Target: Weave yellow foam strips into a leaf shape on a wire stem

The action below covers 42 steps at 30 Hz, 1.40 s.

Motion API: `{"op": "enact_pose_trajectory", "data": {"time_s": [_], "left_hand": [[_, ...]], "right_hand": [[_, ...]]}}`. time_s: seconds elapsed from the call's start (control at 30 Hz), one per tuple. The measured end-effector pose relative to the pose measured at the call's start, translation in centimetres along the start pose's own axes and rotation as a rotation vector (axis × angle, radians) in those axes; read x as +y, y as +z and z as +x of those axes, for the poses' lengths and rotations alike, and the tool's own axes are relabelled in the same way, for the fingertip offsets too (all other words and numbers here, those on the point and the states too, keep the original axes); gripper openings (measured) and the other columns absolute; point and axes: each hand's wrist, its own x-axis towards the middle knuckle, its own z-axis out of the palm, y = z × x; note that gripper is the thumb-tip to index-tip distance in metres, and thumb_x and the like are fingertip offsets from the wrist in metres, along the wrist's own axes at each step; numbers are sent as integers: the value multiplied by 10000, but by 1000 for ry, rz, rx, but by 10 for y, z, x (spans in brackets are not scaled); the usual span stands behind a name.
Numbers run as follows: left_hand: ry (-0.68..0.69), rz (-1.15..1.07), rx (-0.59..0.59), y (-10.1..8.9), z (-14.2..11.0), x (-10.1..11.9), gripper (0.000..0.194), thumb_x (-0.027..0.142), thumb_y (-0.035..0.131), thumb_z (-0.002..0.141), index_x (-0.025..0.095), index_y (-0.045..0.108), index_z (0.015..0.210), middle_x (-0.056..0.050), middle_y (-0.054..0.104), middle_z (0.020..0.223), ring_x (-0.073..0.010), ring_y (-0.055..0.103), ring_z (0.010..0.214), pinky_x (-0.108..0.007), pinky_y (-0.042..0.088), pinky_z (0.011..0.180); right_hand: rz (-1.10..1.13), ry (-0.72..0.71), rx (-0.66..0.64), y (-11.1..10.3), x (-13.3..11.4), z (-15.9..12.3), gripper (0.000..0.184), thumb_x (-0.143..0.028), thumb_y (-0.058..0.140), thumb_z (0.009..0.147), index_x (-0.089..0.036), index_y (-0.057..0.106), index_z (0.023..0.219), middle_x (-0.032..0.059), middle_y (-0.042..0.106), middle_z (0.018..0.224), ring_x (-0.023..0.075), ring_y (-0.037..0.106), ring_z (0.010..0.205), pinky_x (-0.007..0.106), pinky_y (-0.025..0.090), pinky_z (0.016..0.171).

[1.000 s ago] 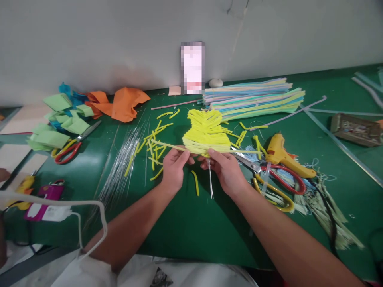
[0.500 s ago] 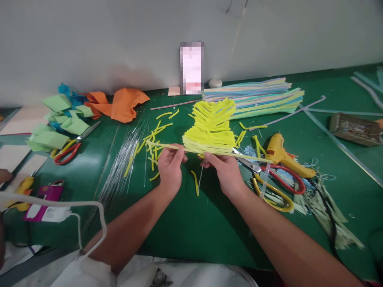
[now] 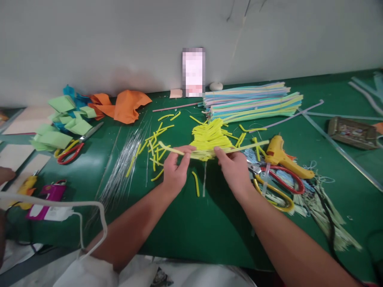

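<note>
Between my hands is a leaf-like bundle of yellow pipe cleaners [image 3: 211, 133], its rows packed along a centre stem. A thin wire [image 3: 204, 179] sticks out from its near end. My left hand [image 3: 176, 167] pinches the left side of a pale yellow pipe cleaner [image 3: 248, 146] lying across that end. My right hand [image 3: 231, 169] is closed on the same strip right of the middle, thumb on top. The fingertips under the bundle are hidden. Short yellow offcuts [image 3: 158, 133] lie scattered to the left, and one offcut [image 3: 196, 184] is just below the bundle.
Right of my hand lie large scissors [image 3: 273, 175] and a yellow glue gun [image 3: 278, 153]. Coloured pipe cleaners [image 3: 254, 101] are stacked behind. Thin wires [image 3: 125, 167], orange paper [image 3: 130, 105] and red-handled scissors [image 3: 70, 155] lie left. A phone [image 3: 194, 71] leans on the wall.
The bundle has tilted and now looks shorter, its near end lifted a little. My hands have shifted slightly right and up, and the pale strip's ends now bend upward.
</note>
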Motion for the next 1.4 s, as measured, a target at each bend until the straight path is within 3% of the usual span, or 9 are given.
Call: {"op": "enact_pose_trajectory", "data": {"time_s": [0.17, 0.33, 0.47, 0.7, 0.8, 0.93, 1.1, 1.27, 1.4], "left_hand": [[-149, -70, -32, 1, 2, 0, 281, 378, 467, 994, 166, 646, 950, -61, 729, 852, -157, 692, 796, -321, 556, 778], [-247, -146, 0, 2, 5, -5, 419, 524, 425, 979, 155, 621, 940, -35, 685, 711, -130, 626, 584, -276, 516, 593], [-289, -117, -34, 1, 7, -5, 467, 573, 405, 968, 160, 623, 941, -10, 627, 638, -116, 551, 531, -262, 453, 545], [-220, -283, -163, 2, 1, -10, 556, 629, 271, 968, 181, 590, 1056, -17, 612, 733, -134, 548, 603, -287, 469, 595], [-159, -260, -148, 2, -1, -8, 480, 506, 253, 1016, 182, 603, 1067, -47, 653, 846, -137, 584, 661, -300, 490, 639], [78, 72, -14, -3, 1, -2, 333, 341, 391, 1014, 212, 637, 1199, -93, 622, 1133, -162, 607, 898, -320, 506, 765], [360, 308, 160, -8, 3, 3, 308, 254, 527, 955, 260, 653, 1235, -63, 585, 993, -173, 558, 917, -312, 496, 761], [343, 151, 135, -4, 1, 8, 402, 347, 319, 1010, 202, 688, 1080, -62, 575, 816, -174, 531, 732, -330, 467, 651], [292, 152, 109, -3, 2, 7, 345, 300, 364, 1006, 198, 692, 981, -69, 607, 854, -180, 555, 779, -329, 470, 679]], "right_hand": [[-718, -113, -79, -8, -12, 2, 476, -616, 546, 814, -218, 617, 563, 106, 629, 596, 279, 614, 622, 363, 391, 568], [-994, -149, -66, -22, -29, 0, 603, -739, 489, 791, -222, 566, 492, 140, 620, 586, 298, 616, 607, 366, 356, 539], [-803, -153, -14, -31, -33, -1, 364, -583, 609, 793, -227, 669, 749, 78, 661, 637, 246, 616, 619, 341, 391, 574], [-107, -303, -279, -16, -17, -6, 241, -360, 613, 819, -198, 735, 950, 36, 700, 772, 170, 630, 670, 306, 481, 630], [-145, -532, -237, -7, -11, -8, 217, -297, 564, 870, -195, 751, 912, 63, 689, 836, 181, 639, 773, 323, 498, 695], [-180, -715, -112, -1, -4, -7, 194, -275, 567, 891, -207, 749, 897, 75, 646, 857, 190, 622, 794, 336, 505, 675], [-163, -751, -102, -1, 0, -5, 189, -267, 544, 919, -228, 728, 937, 67, 665, 871, 188, 626, 796, 343, 509, 679], [-175, -749, -72, -3, -3, -7, 163, -262, 543, 913, -216, 693, 958, 56, 665, 841, 161, 595, 684, 323, 494, 626], [-170, -788, -70, -2, -3, -9, 138, -250, 552, 907, -206, 675, 951, 54, 672, 842, 157, 591, 678, 313, 492, 630]]}}
